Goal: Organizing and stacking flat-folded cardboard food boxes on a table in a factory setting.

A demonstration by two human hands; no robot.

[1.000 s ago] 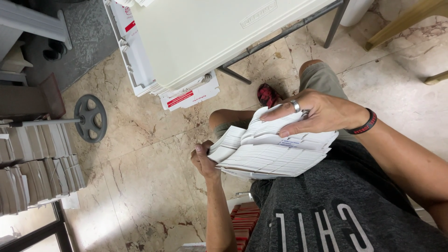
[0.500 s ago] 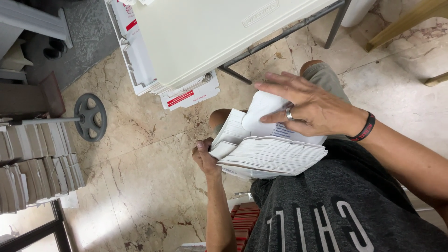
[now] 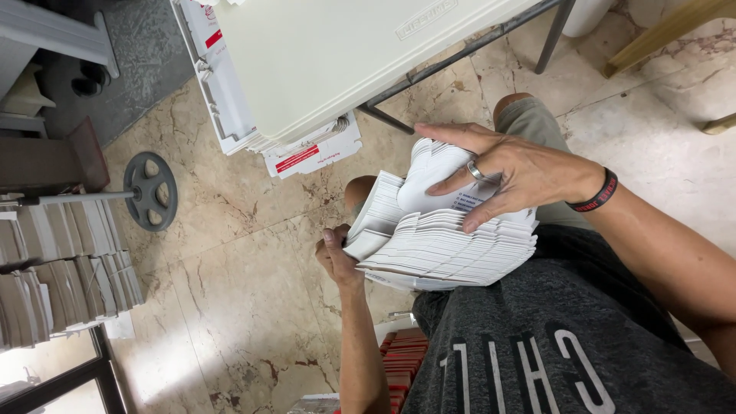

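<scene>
While the left hand (image 3: 337,257) grips the stack of white flat cartons (image 3: 441,241) from below at centre frame, the right hand (image 3: 510,172) lies spread on top, fingers curling the uppermost carton toward upper left.

Open marble floor (image 3: 230,291) lies left of the hands; the white table (image 3: 345,54) apparently overhangs just ahead.
</scene>
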